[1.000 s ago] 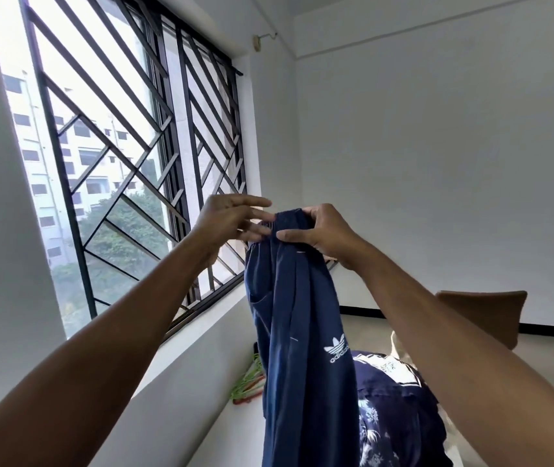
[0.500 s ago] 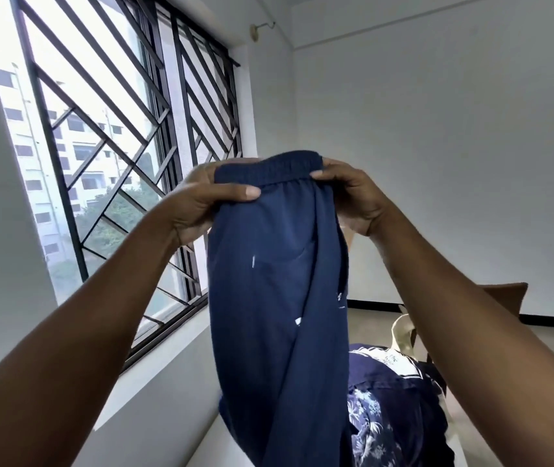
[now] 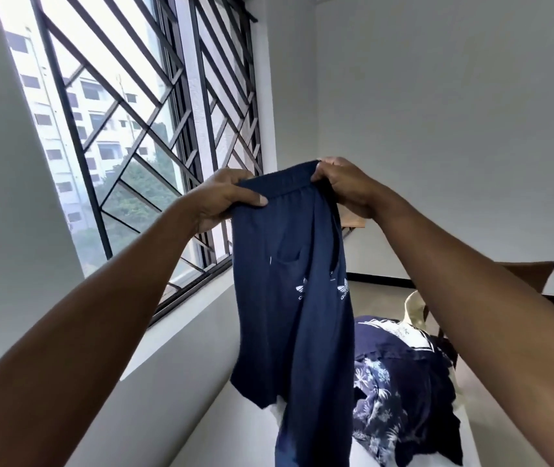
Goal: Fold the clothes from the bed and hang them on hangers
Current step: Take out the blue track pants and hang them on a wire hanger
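Left hand (image 3: 225,197) and right hand (image 3: 343,185) are each clamped on one end of the waistband of the navy trousers (image 3: 295,298), hands apart. A second ago both pinched together at one bunched point; the waistband is now spread flat, legs hanging over the bed (image 3: 235,443). Judgement: ready for folding. No container is identifiable; remaining clothes (image 3: 400,392) lie piled on the bed.

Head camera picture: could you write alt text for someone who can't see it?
Two bare hands, left hand and right hand, hold up navy blue track pants by the waistband beside a barred window, above a pile of dark patterned clothes.
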Demonstrator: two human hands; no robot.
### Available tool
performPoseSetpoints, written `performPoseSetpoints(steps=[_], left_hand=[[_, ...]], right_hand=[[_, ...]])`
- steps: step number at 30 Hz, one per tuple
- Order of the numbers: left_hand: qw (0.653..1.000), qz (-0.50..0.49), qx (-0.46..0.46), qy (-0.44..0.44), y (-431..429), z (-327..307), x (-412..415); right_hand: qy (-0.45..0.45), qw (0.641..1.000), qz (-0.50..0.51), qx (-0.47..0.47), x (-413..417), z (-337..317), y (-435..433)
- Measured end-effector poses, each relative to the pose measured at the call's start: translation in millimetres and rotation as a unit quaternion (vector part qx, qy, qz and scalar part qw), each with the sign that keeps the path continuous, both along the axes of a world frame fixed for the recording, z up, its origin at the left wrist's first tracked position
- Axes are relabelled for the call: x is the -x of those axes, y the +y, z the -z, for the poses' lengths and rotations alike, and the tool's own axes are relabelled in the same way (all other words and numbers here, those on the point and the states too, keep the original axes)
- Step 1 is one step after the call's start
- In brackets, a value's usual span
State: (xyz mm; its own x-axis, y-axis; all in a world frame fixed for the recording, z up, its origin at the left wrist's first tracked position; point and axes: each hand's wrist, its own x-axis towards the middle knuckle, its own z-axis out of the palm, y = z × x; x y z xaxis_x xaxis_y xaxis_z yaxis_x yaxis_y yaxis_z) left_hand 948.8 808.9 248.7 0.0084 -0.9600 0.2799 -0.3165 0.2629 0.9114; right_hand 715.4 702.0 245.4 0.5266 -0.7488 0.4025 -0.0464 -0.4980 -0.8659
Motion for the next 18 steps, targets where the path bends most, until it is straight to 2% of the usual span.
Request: performPoseSetpoints(steps=[3, 6, 11, 15, 18], left_hand=[[0.999, 0.019, 0.002, 0.045, -4, 6, -5], [1.000, 0.008, 0.007, 0.006, -6, 6, -2], [0.997, -0.063, 0.035, -0.026, -9, 3, -2], [0.996, -0.066, 0.042, -0.046, -8, 2, -9], [0.990, -0.091, 0.103, -0.028, -9, 13, -11]], right_hand=[[-0.021, 1.000, -0.008, -0.014, -4, 8, 1], [-0.007, 0.997, -0.071, -0.005, -12, 22, -3], [0.040, 0.996, -0.034, 0.072, -17, 37, -11], [0.021, 0.997, -0.056, 0.056, -6, 37, -25], [-0.022, 0.997, -0.054, 0.042, -8, 38, -28]])
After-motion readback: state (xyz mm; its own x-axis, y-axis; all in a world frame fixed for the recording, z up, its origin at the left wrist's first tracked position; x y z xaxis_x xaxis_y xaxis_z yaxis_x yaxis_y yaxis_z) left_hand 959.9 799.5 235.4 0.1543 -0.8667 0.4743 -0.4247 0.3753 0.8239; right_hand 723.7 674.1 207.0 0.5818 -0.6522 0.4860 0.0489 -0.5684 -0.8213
